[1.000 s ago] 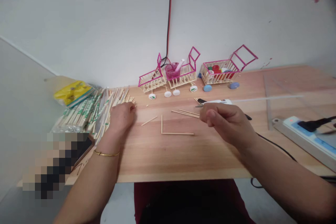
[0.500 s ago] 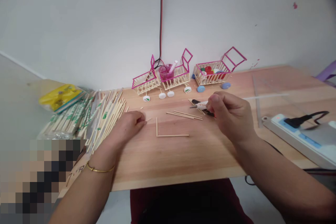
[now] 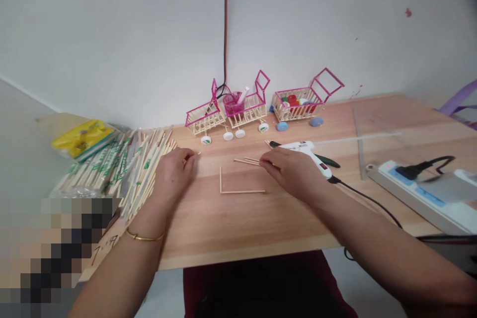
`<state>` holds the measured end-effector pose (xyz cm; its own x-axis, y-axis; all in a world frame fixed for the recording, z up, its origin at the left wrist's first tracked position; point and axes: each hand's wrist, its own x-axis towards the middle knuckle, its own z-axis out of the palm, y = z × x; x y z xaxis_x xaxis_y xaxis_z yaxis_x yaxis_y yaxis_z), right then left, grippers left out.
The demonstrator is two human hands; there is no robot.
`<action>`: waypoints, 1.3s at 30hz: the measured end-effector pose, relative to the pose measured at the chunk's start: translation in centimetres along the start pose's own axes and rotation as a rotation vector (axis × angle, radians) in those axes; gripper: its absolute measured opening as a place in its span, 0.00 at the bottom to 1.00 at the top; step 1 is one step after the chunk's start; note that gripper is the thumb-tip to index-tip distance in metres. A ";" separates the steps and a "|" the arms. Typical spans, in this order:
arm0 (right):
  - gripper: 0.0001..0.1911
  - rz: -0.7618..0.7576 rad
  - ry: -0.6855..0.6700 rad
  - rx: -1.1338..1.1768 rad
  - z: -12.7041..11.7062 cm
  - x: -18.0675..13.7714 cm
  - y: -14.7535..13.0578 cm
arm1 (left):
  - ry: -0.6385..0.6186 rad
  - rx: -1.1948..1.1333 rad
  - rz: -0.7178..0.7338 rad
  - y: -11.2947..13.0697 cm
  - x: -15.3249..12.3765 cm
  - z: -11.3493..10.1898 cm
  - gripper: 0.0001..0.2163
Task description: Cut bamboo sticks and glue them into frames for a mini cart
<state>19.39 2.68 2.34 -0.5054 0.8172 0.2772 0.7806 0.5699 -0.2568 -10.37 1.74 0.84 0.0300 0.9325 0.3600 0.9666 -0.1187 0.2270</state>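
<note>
My right hand (image 3: 288, 169) has its fingertips closed on the right ends of a few thin wooden sticks (image 3: 246, 160) lying on the table. Behind that hand lies a white glue gun (image 3: 307, 148), its cable running right, beside a tool with dark green handles (image 3: 330, 161). My left hand (image 3: 175, 171) rests with thumb and fingers pinched together; whatever is between them is too small to make out. Two joined sticks form an L shape (image 3: 221, 191) on the wood between my hands.
Stick-built carts (image 3: 244, 117) with pink rims stand along the wall, one holding coloured caps (image 3: 292, 102). Loose sticks (image 3: 156, 164) and bagged sticks (image 3: 93, 174) lie left, a yellow packet (image 3: 84, 139) on top. At right are a power strip (image 3: 410, 196) and a clear sheet (image 3: 387, 134).
My right hand has let go of the glue gun, now lying on the table, and moved left to the sticks. My left hand has drawn slightly left and up.
</note>
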 end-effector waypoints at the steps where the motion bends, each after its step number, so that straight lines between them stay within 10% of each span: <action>1: 0.11 0.036 -0.069 -0.074 0.3 0.0 -0.1 | 0.005 -0.024 0.007 0.3 -0.1 0.0 0.11; 11: 0.12 0.119 -0.286 -0.341 1.9 0.1 0.0 | 0.008 -0.164 0.147 1.9 -0.8 0.5 0.07; 24: 0.10 0.046 -0.234 -0.084 1.4 0.2 -0.5 | -0.356 -0.271 0.449 4.0 -1.6 -0.1 0.08; 39: 0.08 -0.176 -0.431 0.173 1.1 -0.3 -1.5 | -0.581 -0.296 0.455 3.8 -1.6 -1.1 0.06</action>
<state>17.98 1.71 1.67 -0.7589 0.6476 -0.0683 0.6154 0.6788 -0.4006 -6.99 -0.58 2.18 0.6126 0.7896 -0.0360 0.7220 -0.5405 0.4318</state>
